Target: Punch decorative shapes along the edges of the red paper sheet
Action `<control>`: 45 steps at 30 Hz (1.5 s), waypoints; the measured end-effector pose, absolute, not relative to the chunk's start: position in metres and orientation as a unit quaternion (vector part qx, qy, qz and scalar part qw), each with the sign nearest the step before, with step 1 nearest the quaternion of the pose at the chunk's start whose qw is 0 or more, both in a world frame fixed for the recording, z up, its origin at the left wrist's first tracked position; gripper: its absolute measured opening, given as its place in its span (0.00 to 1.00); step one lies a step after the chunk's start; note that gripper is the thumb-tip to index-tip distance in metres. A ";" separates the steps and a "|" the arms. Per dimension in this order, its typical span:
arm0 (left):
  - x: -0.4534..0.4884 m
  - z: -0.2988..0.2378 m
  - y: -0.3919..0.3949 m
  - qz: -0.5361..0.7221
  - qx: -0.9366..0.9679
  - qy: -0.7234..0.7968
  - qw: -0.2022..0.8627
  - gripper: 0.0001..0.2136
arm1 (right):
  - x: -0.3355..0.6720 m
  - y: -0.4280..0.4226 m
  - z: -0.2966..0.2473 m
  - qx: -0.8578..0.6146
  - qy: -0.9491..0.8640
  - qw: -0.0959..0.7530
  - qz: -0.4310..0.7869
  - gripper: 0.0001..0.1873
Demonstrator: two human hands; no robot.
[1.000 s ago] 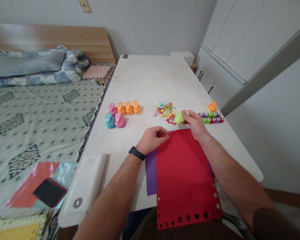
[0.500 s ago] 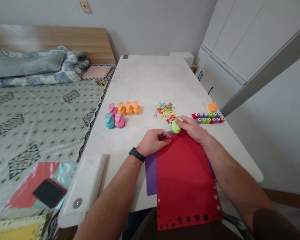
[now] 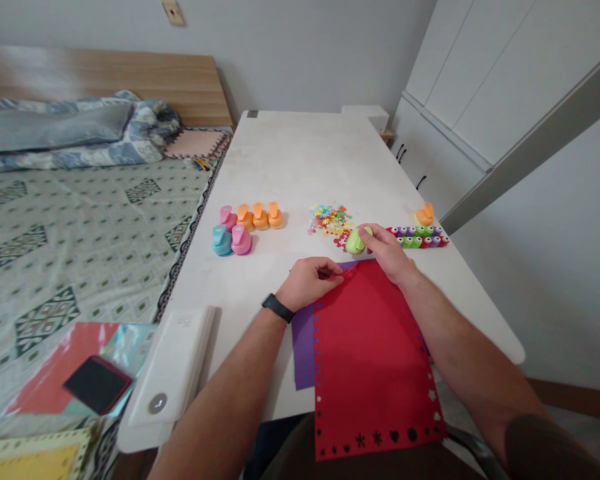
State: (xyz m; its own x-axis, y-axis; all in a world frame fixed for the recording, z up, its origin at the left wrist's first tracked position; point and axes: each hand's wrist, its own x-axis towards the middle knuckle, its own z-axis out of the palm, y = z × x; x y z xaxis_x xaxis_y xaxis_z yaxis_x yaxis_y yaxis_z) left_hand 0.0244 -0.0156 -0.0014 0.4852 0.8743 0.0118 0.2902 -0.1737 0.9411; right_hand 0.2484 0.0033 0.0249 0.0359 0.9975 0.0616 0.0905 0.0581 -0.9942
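My right hand (image 3: 387, 252) grips a green paper punch (image 3: 354, 241) just past the far edge of a red paper sheet (image 3: 370, 347). My left hand (image 3: 307, 283) pinches that sheet's far left corner, fingers curled. The red sheet has punched shapes along its borders and lies over a purple sheet (image 3: 303, 347). It hangs over the near edge of the white table (image 3: 300, 160).
Several pink, orange and blue punches (image 3: 245, 227) cluster at mid-left. A confetti pile (image 3: 330, 219) lies beyond the green punch. A row of small punches (image 3: 417, 236) and an orange punch (image 3: 425, 215) sit right. A white box (image 3: 173, 370) lies near left. A bed (image 3: 80, 220) stands left.
The green punch went from beside the confetti down to the red sheet's far edge, then back up a little. My left hand stayed on the corner.
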 end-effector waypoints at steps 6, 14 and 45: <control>0.025 0.002 -0.016 0.296 0.711 0.415 0.485 0.11 | 0.223 0.015 0.041 -0.499 -0.571 0.451 0.471 0.25; 0.024 0.002 -0.016 0.300 0.720 0.407 0.475 0.09 | 0.135 0.057 0.060 -0.548 -0.704 0.312 0.326 0.24; 0.019 -0.011 -0.007 0.382 0.773 0.351 0.366 0.17 | 0.036 0.096 0.052 -0.563 -0.781 0.134 0.235 0.24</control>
State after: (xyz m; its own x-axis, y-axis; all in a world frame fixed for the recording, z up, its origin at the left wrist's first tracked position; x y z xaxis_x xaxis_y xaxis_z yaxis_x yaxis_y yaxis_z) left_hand 0.0190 -0.0067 -0.0106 0.4627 0.8216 0.3331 0.2625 -0.4858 0.8337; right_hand 0.0356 0.0960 0.0520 -0.3300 0.9423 -0.0560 0.8162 0.2550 -0.5185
